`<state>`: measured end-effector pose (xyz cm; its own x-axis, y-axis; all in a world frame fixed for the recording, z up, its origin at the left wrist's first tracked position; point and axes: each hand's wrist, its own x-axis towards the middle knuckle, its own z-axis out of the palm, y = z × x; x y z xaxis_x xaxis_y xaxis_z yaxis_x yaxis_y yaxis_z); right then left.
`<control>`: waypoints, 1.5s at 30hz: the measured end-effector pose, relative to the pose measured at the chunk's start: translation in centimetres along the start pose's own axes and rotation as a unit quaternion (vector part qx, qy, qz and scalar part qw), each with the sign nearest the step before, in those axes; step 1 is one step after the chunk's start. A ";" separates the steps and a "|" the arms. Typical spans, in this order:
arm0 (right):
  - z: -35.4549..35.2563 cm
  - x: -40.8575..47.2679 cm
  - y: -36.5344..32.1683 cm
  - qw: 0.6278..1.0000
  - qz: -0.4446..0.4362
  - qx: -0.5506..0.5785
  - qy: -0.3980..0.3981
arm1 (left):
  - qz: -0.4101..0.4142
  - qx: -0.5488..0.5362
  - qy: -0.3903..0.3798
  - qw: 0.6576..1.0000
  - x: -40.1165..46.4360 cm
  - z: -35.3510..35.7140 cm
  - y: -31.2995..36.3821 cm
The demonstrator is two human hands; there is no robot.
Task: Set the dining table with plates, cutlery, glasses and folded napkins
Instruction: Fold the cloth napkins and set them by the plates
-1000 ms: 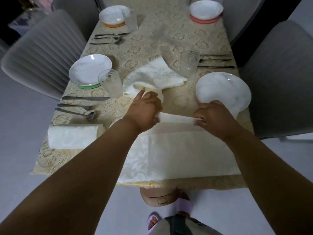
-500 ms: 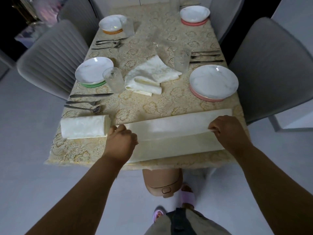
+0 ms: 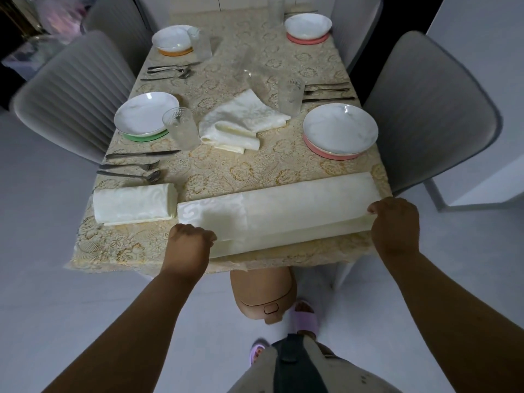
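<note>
Okay, your left hand (image 3: 189,243) is curled at the left near corner of the long folded napkin (image 3: 279,209), fingers pinching its edge. Your right hand (image 3: 394,222) grips the right end, fingers wrapped over the cloth's near edge. Both arms reach out straight from the bottom of the view, wrists just past the table's near edge. The napkin lies as a long band across the near end of the tablecloth (image 3: 226,168), its near layer sticking out below the top fold.

Just left of it, nearly touching, sits a finished folded napkin (image 3: 133,204). Beyond that lie a knife, fork and spoon (image 3: 130,165). A white plate on a green mat (image 3: 146,116) holds nothing, with a glass (image 3: 180,127) just beside it. A white plate on a pink mat (image 3: 340,130) is bare too, with a second glass (image 3: 290,99) beyond it. A loose pile of napkins (image 3: 241,123) rests mid-table between the two plates. Two more plates sit at the far end, on an orange mat (image 3: 171,41) and a pink one (image 3: 307,25).

Versus half a second ago: the napkin band looks narrower, folded over once more, and your hands sit slightly further apart at its ends. Plates, glasses, cutlery unchanged.
</note>
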<state>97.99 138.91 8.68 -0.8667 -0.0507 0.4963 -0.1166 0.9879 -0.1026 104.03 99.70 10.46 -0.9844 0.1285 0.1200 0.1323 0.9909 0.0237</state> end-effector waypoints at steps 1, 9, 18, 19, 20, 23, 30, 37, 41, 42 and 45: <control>0.3 -0.3 0.1 1.000 0.000 -0.004 0.001 | 0.000 -0.004 0.003 1.000 -0.1 0.1 -0.1; 0.9 -0.8 0.8 1.000 -0.003 0.021 0.021 | 0.024 -0.017 0.019 0.999 -1.1 1.1 -0.7; 1.7 -2.4 0.7 0.998 0.007 0.027 -0.057 | 0.042 -0.036 -0.012 0.998 -2.4 2.1 -0.7; 1.8 -2.6 0.8 0.997 0.009 0.028 -0.065 | 0.039 -0.038 -0.020 0.998 -2.7 1.9 -0.5; 1.9 -2.7 0.8 0.997 0.011 0.027 -0.073 | 0.032 -0.041 -0.027 0.998 -2.9 1.7 -0.3; 1.7 -2.9 0.7 0.996 0.020 0.010 -0.088 | 0.005 -0.051 -0.049 0.998 -3.3 1.2 0.1; 1.2 -0.1 -3.6 0.999 0.005 0.038 -0.018 | -0.025 -0.063 -0.015 0.998 -0.3 0.7 2.5; 2.8 3.8 -11.4 0.977 -0.071 0.140 -0.146 | -0.006 -0.090 -0.161 0.983 2.8 2.6 5.8; 4.1 3.8 -14.7 0.936 -0.124 0.115 -0.308 | -0.012 -0.064 -0.188 0.980 2.4 4.5 5.8; 4.6 3.4 -15.3 0.928 -0.139 0.104 -0.330 | -0.015 -0.057 -0.185 0.981 2.1 5.0 5.6; 6.0 1.6 -16.1 0.912 -0.163 0.065 -0.371 | -0.024 -0.047 -0.167 0.985 1.2 5.6 5.3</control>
<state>95.54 122.07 5.94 -0.8595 -0.4716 -0.1971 -0.4415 0.8793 -0.1786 102.86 105.30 5.14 -0.9708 0.1028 -0.2165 0.0793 0.9903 0.1144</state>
